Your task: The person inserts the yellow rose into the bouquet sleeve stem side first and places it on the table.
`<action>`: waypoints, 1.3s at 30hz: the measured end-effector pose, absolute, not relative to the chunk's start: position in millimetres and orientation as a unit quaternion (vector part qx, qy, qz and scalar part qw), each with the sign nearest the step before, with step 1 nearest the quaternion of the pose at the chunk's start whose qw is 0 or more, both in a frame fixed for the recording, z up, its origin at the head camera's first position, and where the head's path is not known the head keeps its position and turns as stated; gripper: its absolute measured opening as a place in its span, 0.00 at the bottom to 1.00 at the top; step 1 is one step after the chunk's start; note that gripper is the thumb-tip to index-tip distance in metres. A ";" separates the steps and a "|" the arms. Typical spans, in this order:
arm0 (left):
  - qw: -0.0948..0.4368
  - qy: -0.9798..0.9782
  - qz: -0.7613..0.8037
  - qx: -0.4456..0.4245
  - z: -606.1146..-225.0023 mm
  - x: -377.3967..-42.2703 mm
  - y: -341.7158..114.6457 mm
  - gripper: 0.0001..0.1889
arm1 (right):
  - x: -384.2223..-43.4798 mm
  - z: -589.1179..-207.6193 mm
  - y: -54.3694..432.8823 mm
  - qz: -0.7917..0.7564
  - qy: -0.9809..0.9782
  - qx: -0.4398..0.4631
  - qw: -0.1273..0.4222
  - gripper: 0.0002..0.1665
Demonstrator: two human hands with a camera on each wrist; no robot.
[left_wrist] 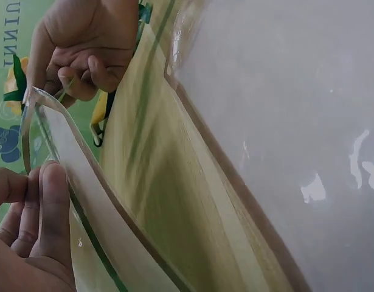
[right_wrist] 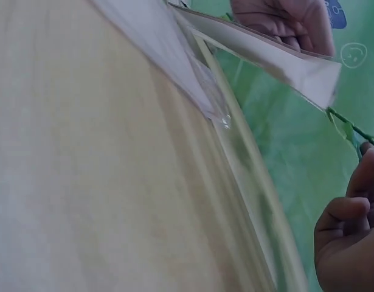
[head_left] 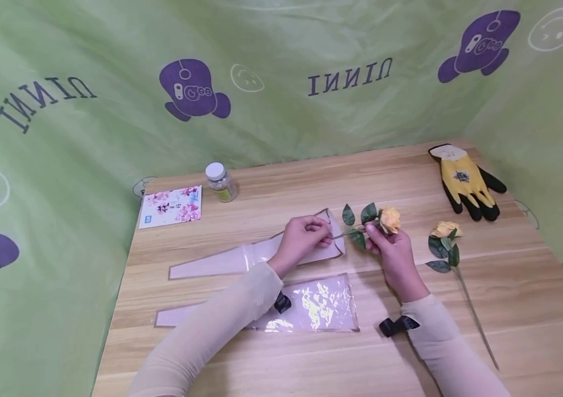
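A yellow artificial rose [head_left: 390, 219] with dark green leaves lies crosswise in my right hand [head_left: 392, 255], which pinches its stem just below the bloom. Its stem runs left into the open mouth of a clear tapered flower sleeve [head_left: 221, 264] with a brown border. My left hand [head_left: 300, 242] pinches the sleeve near that mouth. In the left wrist view, the green stem [left_wrist: 95, 237] shows inside the sleeve, right beside the left fingertips. The right wrist view shows the sleeve's raised mouth [right_wrist: 317, 82] with the stem at its corner, near the right hand [right_wrist: 354, 228].
A second sleeve [head_left: 321, 300] lies flat in front, partly under the left forearm. Another yellow rose [head_left: 445, 230] lies at right, near a yellow-black glove [head_left: 465, 176]. A white-capped jar [head_left: 221, 184] and a floral card [head_left: 171, 207] are at back left. Green curtains border the table.
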State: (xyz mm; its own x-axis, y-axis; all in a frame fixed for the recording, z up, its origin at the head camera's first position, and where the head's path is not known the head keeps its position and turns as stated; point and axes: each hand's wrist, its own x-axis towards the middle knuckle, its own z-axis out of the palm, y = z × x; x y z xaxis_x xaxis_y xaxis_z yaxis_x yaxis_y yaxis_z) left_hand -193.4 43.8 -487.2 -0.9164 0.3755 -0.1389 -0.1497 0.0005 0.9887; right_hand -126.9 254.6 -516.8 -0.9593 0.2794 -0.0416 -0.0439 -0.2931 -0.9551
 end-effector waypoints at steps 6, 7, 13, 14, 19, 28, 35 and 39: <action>0.191 0.706 0.673 0.105 -481.5 -191.1 46.8 0.03 | -123.6 -517.2 248.1 0.773 -0.624 -0.080 0.084 0.08; 0.190 0.709 0.670 0.106 -481.2 -191.4 47.1 0.03 | -123.4 -517.3 248.0 0.767 -0.631 -0.076 0.087 0.08; 0.185 0.712 0.666 0.125 -478.4 -192.5 46.8 0.03 | -124.6 -515.9 247.1 0.738 -0.667 -0.045 0.088 0.10; 0.184 0.711 0.666 0.130 -477.6 -192.3 46.8 0.03 | -125.2 -515.7 246.2 0.734 -0.673 -0.042 0.084 0.11; 0.179 0.712 0.663 0.149 -476.4 -191.0 47.3 0.03 | -126.1 -517.1 242.4 0.728 -0.681 -0.059 0.055 0.13; 0.185 0.708 0.666 0.146 -474.8 -192.1 43.2 0.03 | -123.1 -517.1 257.1 0.814 -0.570 0.105 -0.027 0.38; 0.181 0.717 0.651 0.169 -475.5 -191.2 40.3 0.03 | -125.7 -511.4 262.1 0.815 -0.574 0.074 -0.033 0.29; 0.181 0.712 0.656 0.173 -477.8 -191.0 40.2 0.03 | -125.4 -510.3 260.3 0.781 -0.624 0.025 -0.016 0.21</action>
State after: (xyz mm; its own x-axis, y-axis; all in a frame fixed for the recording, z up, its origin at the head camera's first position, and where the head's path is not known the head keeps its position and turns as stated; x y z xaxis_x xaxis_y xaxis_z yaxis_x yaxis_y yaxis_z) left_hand -191.0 40.2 -477.8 -0.8744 0.4842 -0.0313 0.0080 0.0789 0.9969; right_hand -125.4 260.3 -510.3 -0.9982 -0.0559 0.0197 -0.0069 -0.2198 -0.9755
